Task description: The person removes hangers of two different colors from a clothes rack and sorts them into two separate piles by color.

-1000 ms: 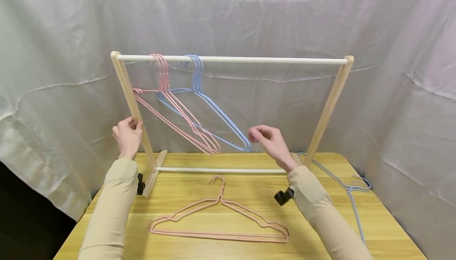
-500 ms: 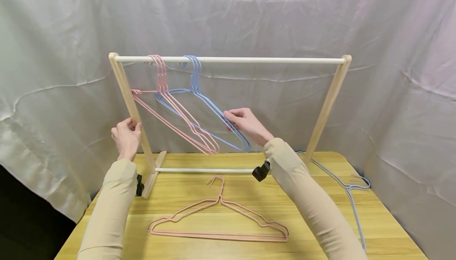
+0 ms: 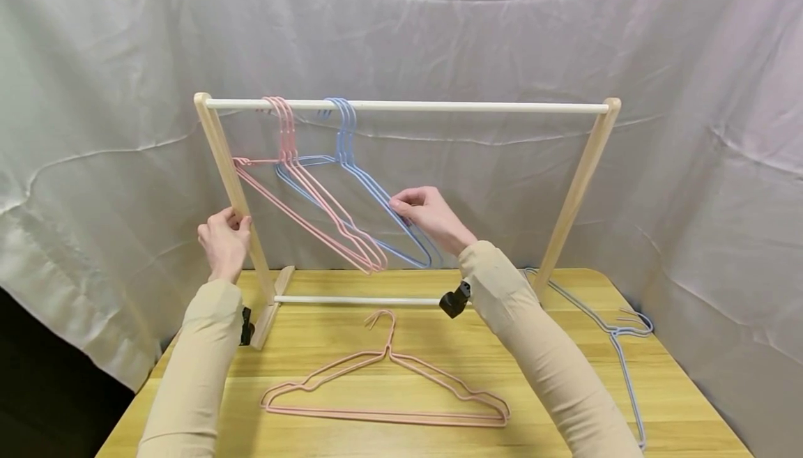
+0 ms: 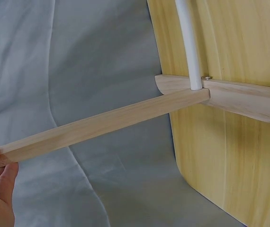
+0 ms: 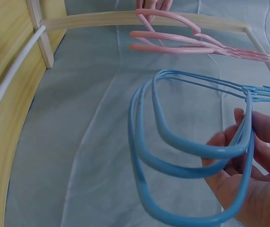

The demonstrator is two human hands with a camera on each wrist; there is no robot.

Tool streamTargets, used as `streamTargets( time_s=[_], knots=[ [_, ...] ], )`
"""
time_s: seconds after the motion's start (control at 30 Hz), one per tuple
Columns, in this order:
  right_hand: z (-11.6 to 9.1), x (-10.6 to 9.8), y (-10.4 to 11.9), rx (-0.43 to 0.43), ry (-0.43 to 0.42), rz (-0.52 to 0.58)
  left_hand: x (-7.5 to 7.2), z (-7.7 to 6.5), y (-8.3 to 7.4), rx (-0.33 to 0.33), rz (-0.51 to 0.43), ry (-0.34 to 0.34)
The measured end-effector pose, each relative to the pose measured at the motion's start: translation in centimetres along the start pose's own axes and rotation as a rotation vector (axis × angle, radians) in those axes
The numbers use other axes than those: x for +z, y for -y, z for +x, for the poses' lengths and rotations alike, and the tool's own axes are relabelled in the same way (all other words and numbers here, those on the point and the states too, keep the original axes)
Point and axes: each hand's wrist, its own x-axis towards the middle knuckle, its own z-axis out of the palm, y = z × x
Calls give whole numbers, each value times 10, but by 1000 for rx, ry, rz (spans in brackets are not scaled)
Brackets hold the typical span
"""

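Three blue clothes hangers point(image 3: 376, 189) hang by their hooks from the white top rail. My right hand point(image 3: 433, 214) pinches the sloping arm of the blue hangers, thumb on the near side. Close up in the right wrist view, that hand point(image 5: 258, 170) is around their right-hand side; the lower loops spread apart, and how many it grips is unclear. Left of them hang pink hangers point(image 3: 320, 200) on the same rail. With fingers and thumb, my left hand point(image 3: 226, 238) holds the rack's left wooden post point(image 3: 219, 151); in the left wrist view its fingertips point(image 4: 7, 177) press the wood.
Pink hangers point(image 3: 386, 415) lie flat on the yellow wooden table point(image 3: 326, 332) in front of the rack. More blue-grey hangers point(image 3: 617, 346) lie at the right, by the right post point(image 3: 577, 193). A white lower bar point(image 3: 357, 300) joins the posts. Grey curtain point(image 3: 401, 40) hangs behind.
My right hand has come left and up from beside the blue hangers and taken hold of them. Their lower corners have spread slightly to the left. My left hand stays on the post.
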Motion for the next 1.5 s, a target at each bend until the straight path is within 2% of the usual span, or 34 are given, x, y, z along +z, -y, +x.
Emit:
streamTargets(
  time_s=[0.3,0.47,0.73,1.3,1.5],
  knots=[
    [0,2,1,-20,-97,27,0,0,-1,-14,-5,19],
    [-3,0,1,-41,-109,40,0,-1,-1,-12,-8,17],
    [-9,-3,4,-101,-144,134,0,0,1,-3,-3,6],
    [-32,-11,3,-232,-386,21,0,-1,-1,-14,-9,11],
    [-43,-14,-4,-254,-437,-8,0,0,0,-4,-1,-5]
  ],
)
